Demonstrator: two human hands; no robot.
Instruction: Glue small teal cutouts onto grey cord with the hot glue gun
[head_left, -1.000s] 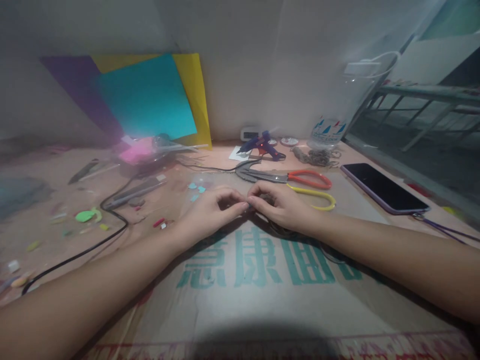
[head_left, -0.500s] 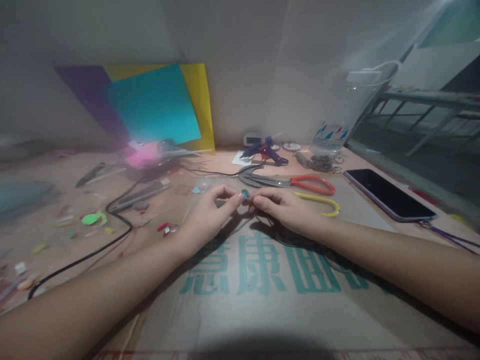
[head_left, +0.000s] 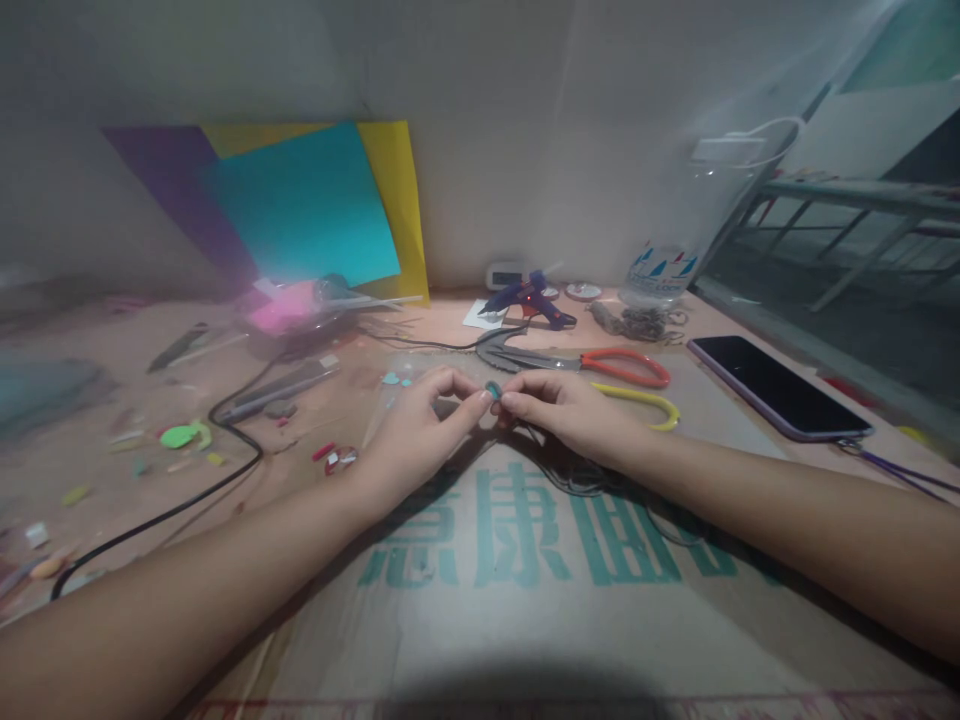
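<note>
Brings the right hand (head_left: 566, 410) slightly closer to the small teal piece (head_left: 493, 391) than half a second ago. Pinches that piece between thumb and forefinger of the half-curled left hand (head_left: 424, 420); nips thin cord (head_left: 577, 488) with right fingertips just beside it. Holds both over the middle of the table (head_left: 442, 312). Bears large green characters (head_left: 517, 500) on the cardboard (head_left: 465, 640) beneath, 康 legible; reads seemingly "LOCK" on the bottle (head_left: 660, 275) at the table's far right corner.

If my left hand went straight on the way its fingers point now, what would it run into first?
Most likely your right hand, just past the small teal piece at the left hand's fingertips; the exact gap is hard to judge.
</note>
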